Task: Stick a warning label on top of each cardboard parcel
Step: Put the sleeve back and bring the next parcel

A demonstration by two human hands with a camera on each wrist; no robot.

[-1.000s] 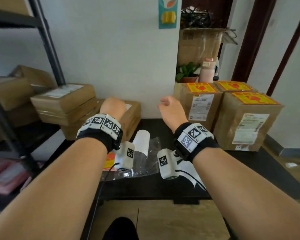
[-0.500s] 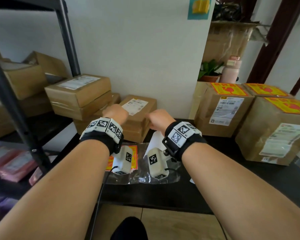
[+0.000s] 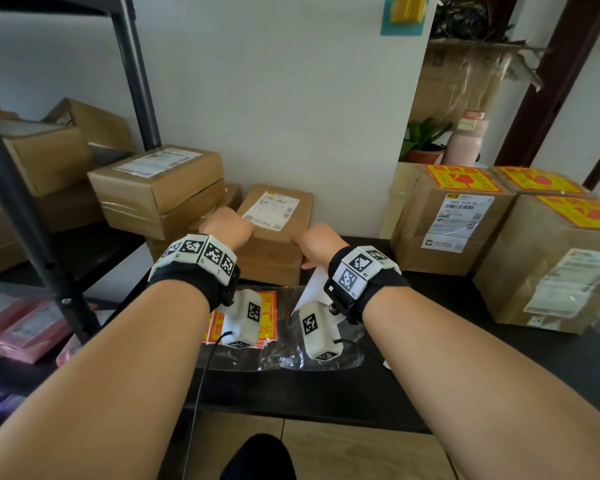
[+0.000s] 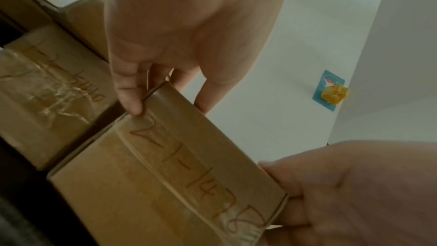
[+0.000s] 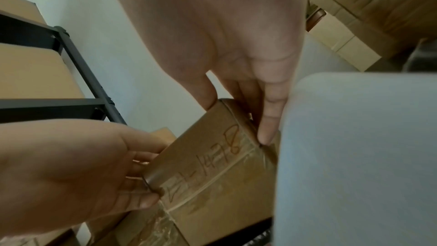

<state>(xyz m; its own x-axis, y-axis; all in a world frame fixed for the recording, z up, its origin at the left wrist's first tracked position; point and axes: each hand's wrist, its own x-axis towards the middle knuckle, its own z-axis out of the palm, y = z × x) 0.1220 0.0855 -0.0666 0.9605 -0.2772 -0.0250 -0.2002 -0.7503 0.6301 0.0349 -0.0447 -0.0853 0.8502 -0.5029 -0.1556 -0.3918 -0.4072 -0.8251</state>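
Observation:
A small brown cardboard parcel (image 3: 278,216) with a white shipping label on top lies on another box by the wall. My left hand (image 3: 227,225) grips its left end and my right hand (image 3: 317,240) grips its right end. In the left wrist view the left hand (image 4: 165,100) pinches a corner of the parcel (image 4: 189,175), whose side bears handwriting. The right wrist view has the right hand (image 5: 236,119) curled round the other end of the parcel (image 5: 212,166). A stack of orange and yellow warning labels (image 3: 269,317) lies on the black table under my left wrist.
Three parcels at the right carry warning labels; the nearest (image 3: 548,258) stands on the black table (image 3: 465,358). Stacked unlabelled boxes (image 3: 156,178) sit at the left beside a black shelf post (image 3: 136,74). A clear plastic bag (image 3: 284,355) and a white sheet (image 3: 310,292) lie below my wrists.
Both hands have moved forward and to the left from above the table, and now hold the small parcel at its two ends. My head has turned left.

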